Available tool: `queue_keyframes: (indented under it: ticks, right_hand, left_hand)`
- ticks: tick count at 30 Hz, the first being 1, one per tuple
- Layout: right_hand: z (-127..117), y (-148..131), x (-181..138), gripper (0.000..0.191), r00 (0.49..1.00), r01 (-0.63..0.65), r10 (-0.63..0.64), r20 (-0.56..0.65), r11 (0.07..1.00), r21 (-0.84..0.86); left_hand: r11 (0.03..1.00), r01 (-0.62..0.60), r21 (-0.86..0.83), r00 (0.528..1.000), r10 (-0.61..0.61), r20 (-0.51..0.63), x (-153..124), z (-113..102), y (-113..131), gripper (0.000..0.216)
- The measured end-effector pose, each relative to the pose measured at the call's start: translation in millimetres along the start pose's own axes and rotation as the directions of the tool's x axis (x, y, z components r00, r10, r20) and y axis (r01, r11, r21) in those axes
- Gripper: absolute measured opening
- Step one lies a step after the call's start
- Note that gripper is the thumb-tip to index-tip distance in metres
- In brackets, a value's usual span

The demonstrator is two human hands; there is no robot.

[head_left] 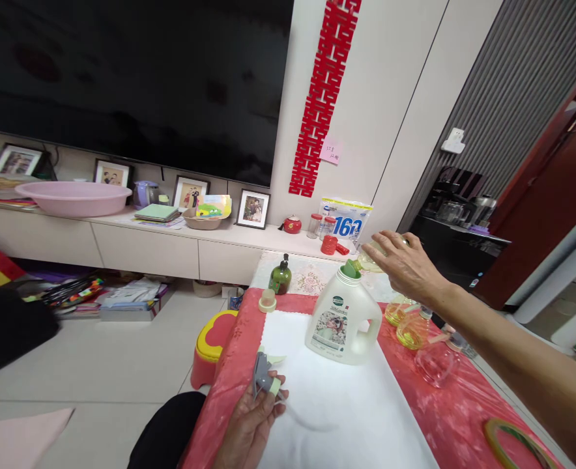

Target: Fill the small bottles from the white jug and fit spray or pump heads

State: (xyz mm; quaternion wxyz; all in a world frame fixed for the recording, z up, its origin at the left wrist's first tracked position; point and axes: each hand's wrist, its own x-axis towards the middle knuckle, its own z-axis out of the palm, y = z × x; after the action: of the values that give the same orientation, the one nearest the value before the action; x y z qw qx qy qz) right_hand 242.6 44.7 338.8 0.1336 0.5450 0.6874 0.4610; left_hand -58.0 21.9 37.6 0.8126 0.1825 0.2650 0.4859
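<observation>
A large white detergent jug (pixel 334 322) stands upright on the white cloth, its mouth uncapped and showing a green pour spout (pixel 350 268). My right hand (pixel 408 264) is wrapped round a clear bottle (pixel 369 260), tipped so that its neck meets the jug's mouth. Whether liquid is flowing, I cannot tell. Low in front, my left hand (pixel 256 417) grips a grey trigger sprayer head (pixel 262 372) with a pale green collar, its thin dip tube trailing over the cloth. A pale green cap (pixel 267 300) sits left of the jug, near a dark green pump bottle (pixel 281 277).
Several clear bottles (pixel 412 335) with yellowish liquid stand on the red tablecloth (pixel 395 365), right of the jug. A roll of tape (pixel 517 443) lies at the near right. A red and yellow stool (pixel 214 345) touches the table's left side. Behind runs a low cabinet (pixel 146 251).
</observation>
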Motion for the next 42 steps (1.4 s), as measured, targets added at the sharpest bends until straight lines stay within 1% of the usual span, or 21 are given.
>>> queue_keyframes:
  ticks: [5,17,25,29,32,34,37,40,42]
  right_hand:
    - [-1.2,1.0,0.0,0.064,1.0,0.013,-0.013,-0.008,1.0,-0.012]
    - [-3.5,2.0,-0.4,0.06,0.999,0.024,-0.026,-0.032,0.998,-0.064]
    - [-0.8,1.7,-0.6,0.06,0.996,0.035,-0.041,-0.083,0.996,-0.077]
    - [-1.3,0.0,-0.9,0.063,0.997,0.038,-0.042,-0.068,0.997,-0.064]
    - [0.2,-3.7,-2.0,0.064,0.999,-0.018,0.019,-0.029,0.999,0.031]
    - [4.1,-6.3,-4.3,0.065,0.996,-0.087,0.089,-0.011,0.992,0.095]
    - [12.7,-7.1,-11.7,0.068,0.982,-0.187,0.189,-0.001,0.971,0.149]
    - [16.8,-4.4,-26.4,0.066,0.957,-0.288,0.291,0.02,0.934,0.211]
    - [14.4,-4.5,-40.9,0.065,0.926,-0.369,0.377,0.034,0.877,0.308]
  left_hand:
    - [1.0,0.0,-0.003,1.0,0.0,-0.021,-2.4,2.2,0.9,0.043]
    - [1.0,0.016,-0.016,1.0,-0.016,-0.01,0.3,0.0,0.4,0.044]
    - [1.0,0.017,-0.016,1.0,-0.017,0.007,0.2,-3.1,-0.2,0.04]
    - [1.0,0.015,-0.011,1.0,-0.015,0.008,-0.5,-1.0,0.7,0.042]
    - [1.0,0.013,-0.007,1.0,-0.013,0.008,-1.3,1.9,1.7,0.043]
    - [1.0,0.013,-0.013,1.0,-0.013,0.011,-1.8,3.4,2.7,0.044]
    - [0.999,0.008,-0.032,1.0,-0.008,0.018,-2.2,4.7,4.2,0.044]
    - [0.998,-0.003,-0.057,1.0,0.003,0.01,-2.9,5.8,5.5,0.043]
    - [0.997,-0.018,-0.073,1.0,0.018,-0.002,-3.5,6.6,6.1,0.041]
